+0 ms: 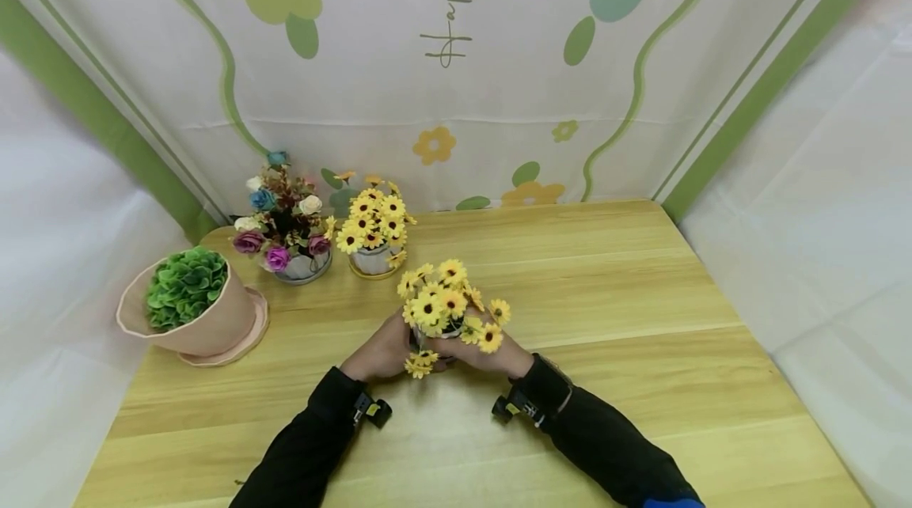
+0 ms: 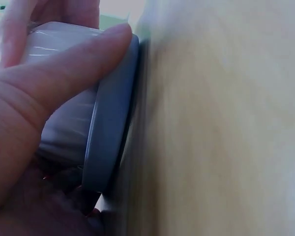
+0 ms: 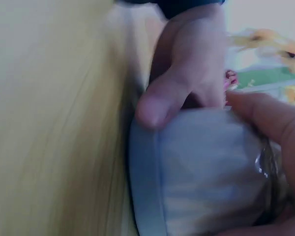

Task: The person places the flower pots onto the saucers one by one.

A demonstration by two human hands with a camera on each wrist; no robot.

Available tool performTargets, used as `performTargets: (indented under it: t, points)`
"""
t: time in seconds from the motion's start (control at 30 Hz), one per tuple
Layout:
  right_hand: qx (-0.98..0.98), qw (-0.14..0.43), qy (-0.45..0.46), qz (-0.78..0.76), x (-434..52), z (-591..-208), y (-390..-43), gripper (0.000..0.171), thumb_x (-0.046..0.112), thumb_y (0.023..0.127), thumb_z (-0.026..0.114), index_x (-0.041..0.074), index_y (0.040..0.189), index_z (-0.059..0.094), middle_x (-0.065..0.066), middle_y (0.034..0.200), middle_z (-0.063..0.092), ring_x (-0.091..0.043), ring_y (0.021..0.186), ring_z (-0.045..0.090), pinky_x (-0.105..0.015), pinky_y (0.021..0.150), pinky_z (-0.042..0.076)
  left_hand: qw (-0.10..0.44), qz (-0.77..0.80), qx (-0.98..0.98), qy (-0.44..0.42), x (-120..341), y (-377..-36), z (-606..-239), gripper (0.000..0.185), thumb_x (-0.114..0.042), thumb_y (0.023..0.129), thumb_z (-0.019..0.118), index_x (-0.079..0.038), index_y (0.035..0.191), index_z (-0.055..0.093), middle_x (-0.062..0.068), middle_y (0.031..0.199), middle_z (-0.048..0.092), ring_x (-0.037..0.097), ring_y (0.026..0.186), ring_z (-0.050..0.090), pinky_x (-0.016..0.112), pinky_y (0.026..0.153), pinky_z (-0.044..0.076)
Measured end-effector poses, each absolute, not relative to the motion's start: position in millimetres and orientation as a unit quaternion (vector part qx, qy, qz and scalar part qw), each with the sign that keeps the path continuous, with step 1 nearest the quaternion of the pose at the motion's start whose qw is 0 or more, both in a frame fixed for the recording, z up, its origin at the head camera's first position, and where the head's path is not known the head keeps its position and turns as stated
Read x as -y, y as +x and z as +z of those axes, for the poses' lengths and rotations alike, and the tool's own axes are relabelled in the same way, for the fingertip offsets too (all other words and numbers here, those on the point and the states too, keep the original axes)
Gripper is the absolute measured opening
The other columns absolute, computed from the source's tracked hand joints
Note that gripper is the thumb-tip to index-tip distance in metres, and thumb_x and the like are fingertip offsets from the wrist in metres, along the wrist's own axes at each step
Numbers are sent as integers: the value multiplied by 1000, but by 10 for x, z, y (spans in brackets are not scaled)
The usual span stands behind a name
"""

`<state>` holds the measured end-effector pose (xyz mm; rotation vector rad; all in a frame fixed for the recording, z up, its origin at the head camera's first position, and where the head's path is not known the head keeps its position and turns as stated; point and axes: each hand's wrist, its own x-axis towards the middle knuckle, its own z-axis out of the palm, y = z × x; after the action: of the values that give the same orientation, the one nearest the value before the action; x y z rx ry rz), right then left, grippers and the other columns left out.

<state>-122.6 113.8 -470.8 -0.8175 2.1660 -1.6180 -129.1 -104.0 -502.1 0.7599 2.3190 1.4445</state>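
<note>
Both hands hold a small pot (image 3: 206,172) of yellow daisy-like artificial flowers (image 1: 442,302) near the middle of the table. The left hand (image 1: 385,350) grips the pot's left side, its thumb lying across the pot wall to the blue-grey saucer (image 2: 110,118) under it. From the right, the right hand (image 1: 492,354) curls its fingers round the pot's upper part, as the right wrist view shows. The saucer sits at or very close to the wooden surface. Blossoms hide most of the pot in the head view.
On the wooden table (image 1: 606,286), a second pot of yellow flowers (image 1: 374,223) stands farther back. Left of it is a pot of mixed roses (image 1: 285,231). A pink planter (image 1: 214,326) with green leaves stands at the left edge. A printed curtain (image 1: 370,81) hangs behind.
</note>
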Motion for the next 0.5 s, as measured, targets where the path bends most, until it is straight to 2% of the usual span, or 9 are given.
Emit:
performTargets:
  t: [0.13, 0.3, 0.5]
  points:
    - [-778, 171, -281, -535, -1148, -4729, -1211, 31, 28, 99, 76, 19, 127, 66, 4, 114, 73, -8, 106, 68, -27, 100, 57, 146, 495, -816, 261, 1022, -1300, -5015, 81, -20, 89, 87, -18, 158, 44, 7, 153, 56, 29, 144, 52, 54, 124, 40]
    - [-773, 173, -281, -542, -1163, -4723, -1220, 29, 27, 98, 76, 18, 123, 66, 3, 110, 73, -8, 101, 69, -27, 96, 58, 145, 507, -811, 254, 992, -1318, -5009, 80, -18, 86, 89, -19, 155, 48, 4, 149, 60, 27, 141, 55, 51, 124, 41]
    - [-768, 178, -295, -539, -1161, -4719, -1224, 30, 27, 100, 75, 16, 127, 67, 0, 111, 74, -11, 103, 70, -29, 97, 59, 120, 502, -819, 253, 1005, -1277, -5012, 77, -6, 91, 80, -7, 158, 41, 16, 154, 54, 37, 145, 50, 57, 125, 39]
